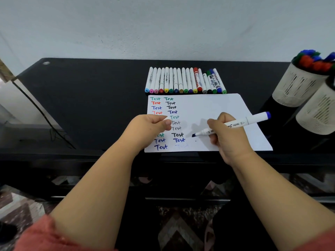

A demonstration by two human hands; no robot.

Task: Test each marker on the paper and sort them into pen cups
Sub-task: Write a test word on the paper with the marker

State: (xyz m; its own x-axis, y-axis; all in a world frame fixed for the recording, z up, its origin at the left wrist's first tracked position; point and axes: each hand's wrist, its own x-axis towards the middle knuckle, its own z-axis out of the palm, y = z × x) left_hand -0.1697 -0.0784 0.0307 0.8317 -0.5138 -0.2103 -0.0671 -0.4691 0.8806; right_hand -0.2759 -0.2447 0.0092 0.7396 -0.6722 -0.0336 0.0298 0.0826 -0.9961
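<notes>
The white sheet of paper (217, 109) lies flat at the centre of the frame on the glossy black surface (90, 98). Two columns of the handwritten word "Test" run down its left part in green, red, blue and black; the lowest word in the second column is so faint it can barely be read. The right hand (226, 134) grips a white marker (233, 124) with a blue end cap, its dark chisel tip just above the paper; the barrel print is blurred and unreadable. The left hand (150, 127) pinches what may be the small white cap (167, 121). Above the paper a row of white-barrelled markers (184, 81) lies side by side, coloured ends toward the sheet. At the right edge stand two perforated cream pen cups (301, 86); the upper one holds markers.
</notes>
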